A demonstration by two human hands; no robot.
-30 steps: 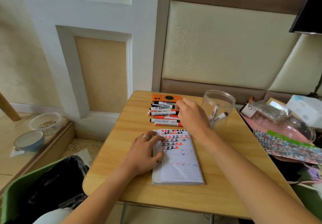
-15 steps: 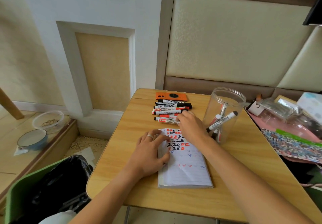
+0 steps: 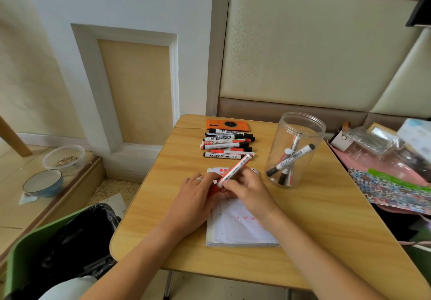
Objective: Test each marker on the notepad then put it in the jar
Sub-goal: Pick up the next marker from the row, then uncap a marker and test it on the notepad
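A red-and-white marker (image 3: 235, 170) is tilted over the top of the white notepad (image 3: 238, 227). My right hand (image 3: 250, 191) grips its barrel. My left hand (image 3: 194, 198) pinches the marker's lower end, where the red cap shows between the fingers. Both hands cover the notepad's written upper part. Several more markers lie in a row (image 3: 227, 144) behind the pad. To the right stands the clear plastic jar (image 3: 303, 122), open, with a few markers leaning inside it.
An orange flat device (image 3: 227, 124) lies behind the marker row on the wooden table (image 3: 326, 218). Bags and clutter on a pink tray (image 3: 384, 173) crowd the right edge. A green chair with a black bag (image 3: 81, 236) is at lower left, bowls (image 3: 43, 183) on the floor.
My right hand took a red marker from the row and brought it over the notepad. My left hand left the page and now pinches the marker's cap end.
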